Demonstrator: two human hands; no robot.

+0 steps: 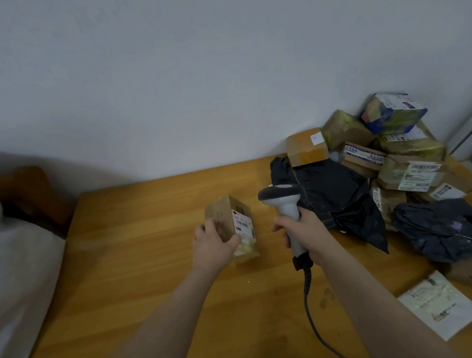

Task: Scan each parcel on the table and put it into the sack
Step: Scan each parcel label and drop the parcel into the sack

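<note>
**Desk:** What does the frame show?

**Operator:** My left hand (217, 244) holds a small cardboard box (226, 216), tilted low over the tabletop (151, 268). I cannot tell whether its lower end touches the wood. The fingers (205, 230) are curled round the far side and the thumb is pressed on the near corner. My right hand (307, 229) is wrapped tight round the handle of a grey scanner (282, 200), just right of the box, with its head turned toward it.

**Desk:** Is the label reachable?

**Operator:** The white label (243, 224) faces the scanner, just beyond my left thumb and uncovered.

**Desk:** How will the box handle?

**Operator:** I judge it light and stiff. One hand carries it and the walls show no buckling. The lower end looks wrapped in glossy tape, which may be slippery, so I'd keep my grip on the bare cardboard sides, clear of the label.

**Desk:** And the rest?

**Operator:** The pale sack (17, 264) lies well to the left of my left fingers, past the tabletop's edge. The pile of parcels (400, 150) sits to the right of my right fingers, with black bags (339, 199) nearest. Those look soft and floppy, probably best grabbed by a bunch of the plastic.
</note>
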